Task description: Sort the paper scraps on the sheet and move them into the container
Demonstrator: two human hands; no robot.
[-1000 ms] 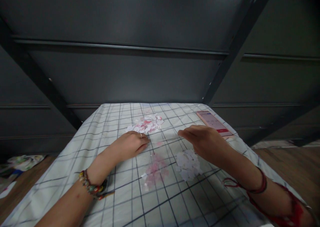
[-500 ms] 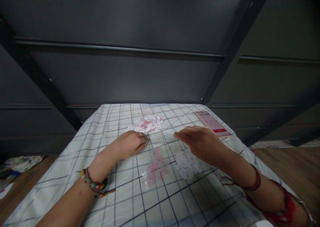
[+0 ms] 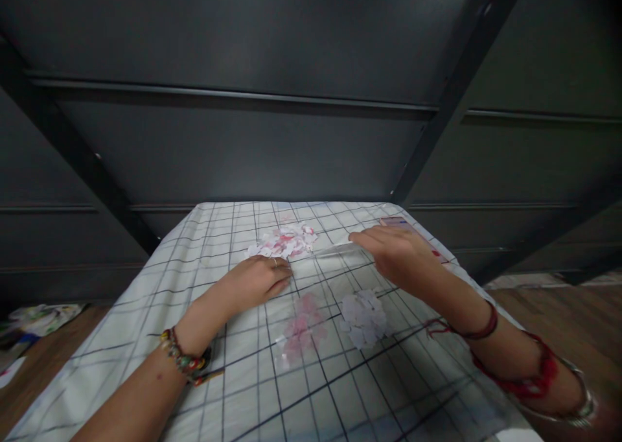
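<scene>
My left hand (image 3: 260, 279) rests on the checked cloth with its fingers curled and pressed together, just in front of a pile of white and pink paper bits (image 3: 286, 240). What its fingertips hold is hidden. To the right, my right hand (image 3: 393, 251) pinches a thin see-through strip (image 3: 333, 251), which stretches leftward toward my left fingers. Closer to me lie a heap of pinkish clear pieces (image 3: 302, 328) and, right of it, a heap of small white pieces (image 3: 364, 319).
A phone (image 3: 396, 221) lies behind my right hand, partly covered by it. The checked cloth (image 3: 233, 377) covers the table. A dark panelled wall (image 3: 291, 150) stands at the far edge. Papers or bags (image 3: 43, 319) lie low at the left.
My right hand has moved up and to the right, now covering more of the phone. The see-through strip shows more plainly between the hands. My left hand has barely shifted.
</scene>
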